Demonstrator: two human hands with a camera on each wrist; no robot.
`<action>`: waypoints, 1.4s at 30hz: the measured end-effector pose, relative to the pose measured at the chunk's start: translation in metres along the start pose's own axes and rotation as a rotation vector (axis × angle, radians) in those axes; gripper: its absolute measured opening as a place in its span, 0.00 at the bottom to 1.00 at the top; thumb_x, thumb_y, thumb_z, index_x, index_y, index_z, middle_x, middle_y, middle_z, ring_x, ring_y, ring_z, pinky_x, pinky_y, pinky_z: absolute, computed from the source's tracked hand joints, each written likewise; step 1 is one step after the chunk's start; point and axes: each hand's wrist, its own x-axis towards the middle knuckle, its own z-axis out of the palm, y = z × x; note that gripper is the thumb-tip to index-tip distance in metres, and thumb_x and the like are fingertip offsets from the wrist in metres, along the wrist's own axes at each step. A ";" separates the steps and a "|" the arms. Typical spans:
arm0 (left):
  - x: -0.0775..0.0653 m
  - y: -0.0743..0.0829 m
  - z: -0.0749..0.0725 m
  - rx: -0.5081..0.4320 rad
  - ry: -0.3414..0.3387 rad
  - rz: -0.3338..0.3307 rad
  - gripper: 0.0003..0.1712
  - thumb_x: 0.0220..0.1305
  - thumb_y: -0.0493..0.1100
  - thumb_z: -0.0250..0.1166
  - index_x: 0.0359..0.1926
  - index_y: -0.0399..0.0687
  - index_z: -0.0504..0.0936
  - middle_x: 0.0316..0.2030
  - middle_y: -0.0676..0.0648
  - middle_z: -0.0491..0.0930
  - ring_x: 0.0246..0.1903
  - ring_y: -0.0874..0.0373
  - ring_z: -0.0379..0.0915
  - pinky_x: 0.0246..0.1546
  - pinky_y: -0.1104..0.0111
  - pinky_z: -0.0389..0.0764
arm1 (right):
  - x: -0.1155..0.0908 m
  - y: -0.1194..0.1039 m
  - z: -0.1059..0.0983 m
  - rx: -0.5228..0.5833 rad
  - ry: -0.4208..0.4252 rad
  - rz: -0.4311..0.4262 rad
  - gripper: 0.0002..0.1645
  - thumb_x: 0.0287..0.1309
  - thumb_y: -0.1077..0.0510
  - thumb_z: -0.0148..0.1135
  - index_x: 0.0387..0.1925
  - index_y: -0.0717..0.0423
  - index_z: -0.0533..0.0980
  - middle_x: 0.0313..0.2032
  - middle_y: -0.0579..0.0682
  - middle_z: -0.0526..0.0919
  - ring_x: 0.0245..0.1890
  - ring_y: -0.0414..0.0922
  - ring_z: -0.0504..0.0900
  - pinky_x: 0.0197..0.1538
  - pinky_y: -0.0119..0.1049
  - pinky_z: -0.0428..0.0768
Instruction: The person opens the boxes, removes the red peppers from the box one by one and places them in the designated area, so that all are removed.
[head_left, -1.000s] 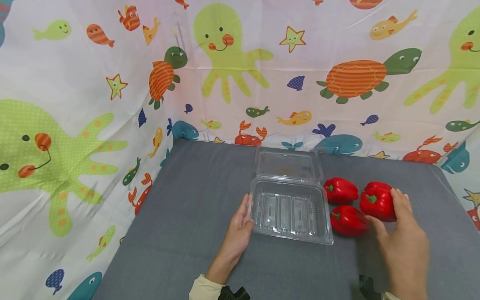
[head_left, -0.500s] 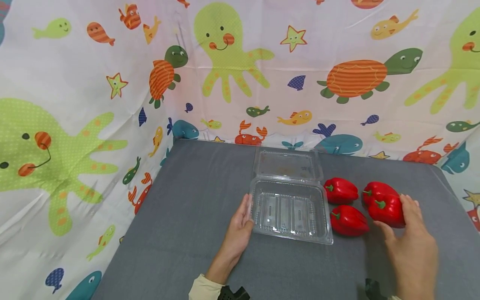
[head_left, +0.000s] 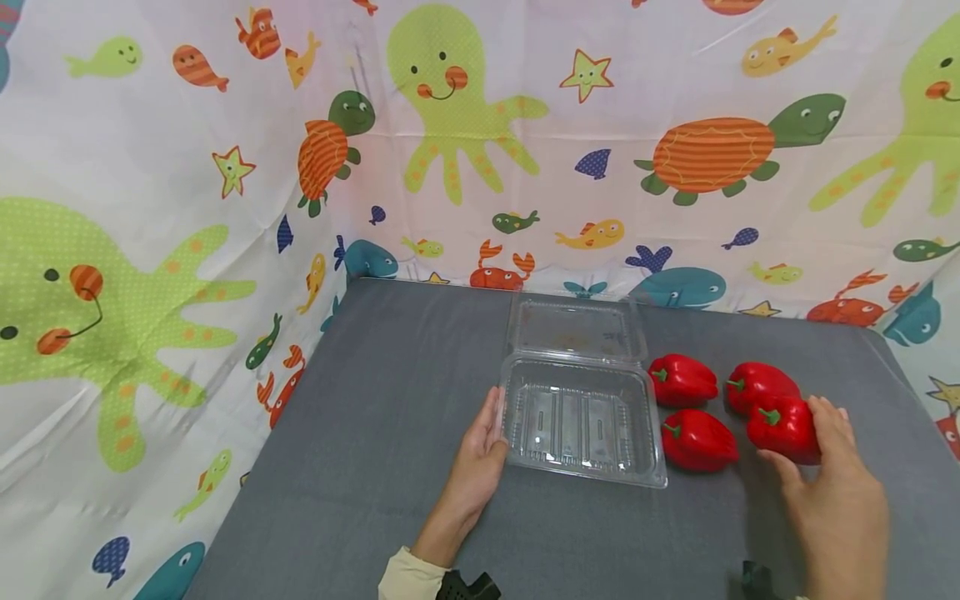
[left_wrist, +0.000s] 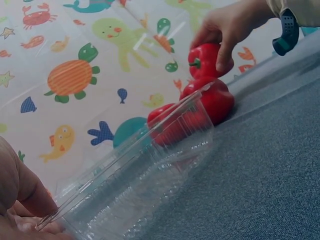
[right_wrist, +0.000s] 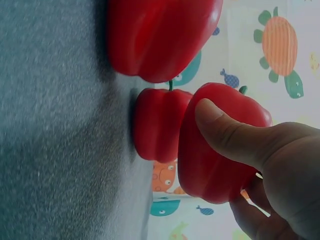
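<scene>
My left hand (head_left: 476, 467) pinches the left edge of an open clear plastic clamshell container (head_left: 585, 481); the thumb lies over the rim in the left wrist view. Its lid (head_left: 577, 329) is folded back, away from me. In my right hand (head_left: 843, 487) is a red bell pepper (head_left: 783, 427) with a green stem, gripped between thumb and fingers. The right wrist view shows this pepper (right_wrist: 220, 150) raised off the cloth. Three other red bell peppers lie right of the container: one at the back (head_left: 682, 380), one in front (head_left: 699, 440), one farther right (head_left: 759, 385), partly behind the held pepper.
A grey cloth (head_left: 360, 433) covers the table. White fabric printed with sea animals (head_left: 517, 100) hangs along the back and sides. A dark strap (left_wrist: 286, 32) is around the right wrist.
My right hand has moved right and toward me with the gripped pepper, uncovering the pepper behind it. The left hand and the container have stayed in place.
</scene>
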 end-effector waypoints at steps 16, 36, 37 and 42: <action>0.002 0.002 0.001 -0.015 0.008 0.004 0.47 0.70 0.20 0.40 0.85 0.41 0.37 0.85 0.47 0.40 0.83 0.58 0.34 0.80 0.66 0.43 | 0.004 0.013 0.005 -0.034 -0.029 -0.003 0.66 0.54 0.70 0.77 0.85 0.55 0.47 0.81 0.64 0.50 0.83 0.59 0.42 0.72 0.69 0.56; 0.001 0.001 0.000 -0.025 0.007 0.005 0.47 0.69 0.19 0.40 0.85 0.41 0.38 0.85 0.47 0.41 0.83 0.58 0.35 0.80 0.66 0.43 | 0.009 0.033 0.010 -0.074 -0.167 -0.065 0.67 0.52 0.69 0.79 0.85 0.55 0.48 0.79 0.71 0.46 0.81 0.67 0.43 0.66 0.79 0.59; 0.001 0.001 0.000 -0.025 0.008 0.006 0.47 0.69 0.20 0.40 0.85 0.41 0.38 0.85 0.47 0.41 0.83 0.57 0.35 0.80 0.66 0.43 | 0.009 0.034 0.010 -0.074 -0.163 -0.075 0.67 0.52 0.69 0.79 0.85 0.55 0.48 0.79 0.71 0.47 0.81 0.67 0.44 0.66 0.78 0.58; 0.000 0.002 0.001 -0.031 0.011 0.007 0.47 0.69 0.20 0.41 0.85 0.41 0.38 0.85 0.47 0.42 0.83 0.57 0.36 0.79 0.68 0.44 | 0.008 0.037 0.011 -0.075 -0.148 -0.122 0.67 0.51 0.70 0.79 0.84 0.56 0.50 0.79 0.70 0.50 0.81 0.67 0.46 0.69 0.76 0.56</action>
